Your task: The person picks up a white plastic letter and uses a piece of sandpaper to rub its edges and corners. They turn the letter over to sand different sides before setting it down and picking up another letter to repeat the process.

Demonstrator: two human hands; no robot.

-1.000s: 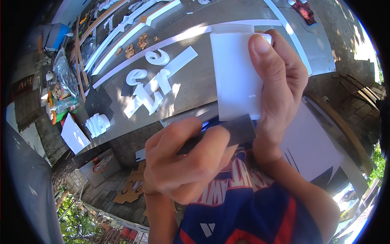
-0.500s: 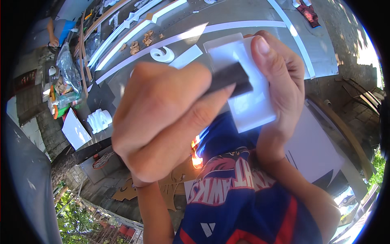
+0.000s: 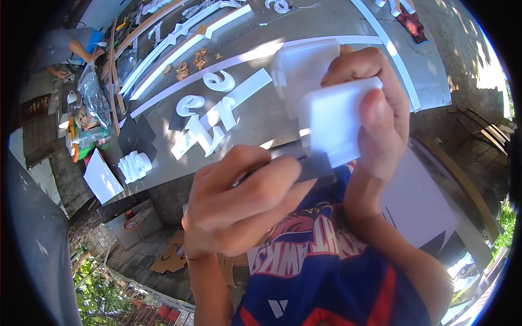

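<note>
My right hand (image 3: 383, 111) grips a white, thick, block-shaped plastic piece (image 3: 336, 122), with the thumb on its near face and the fingers behind. The piece has a stepped outline, and its upper part (image 3: 310, 62) looks translucent. My left hand (image 3: 244, 198) pinches a flat dark grey strip (image 3: 315, 167), which looks like sandpaper. That strip lies at the lower edge of the white piece and seems to touch it. Motion blurs both slightly. On the table beyond my left hand are white cut-out letters (image 3: 220, 111) and a white bar (image 3: 253, 89).
Long white strips (image 3: 190, 51) and crumpled brown scraps (image 3: 182, 70) lie across the grey table (image 3: 261, 127). A folded white piece (image 3: 134, 165) and a white panel (image 3: 103, 176) sit at its left edge. Another person (image 3: 70, 46) works at the far left, near clear plastic bags (image 3: 93, 92).
My left hand has moved down and right with the dark strip, from the white piece's face to its lower edge. The white piece has been turned. Letters on the table have come into view.
</note>
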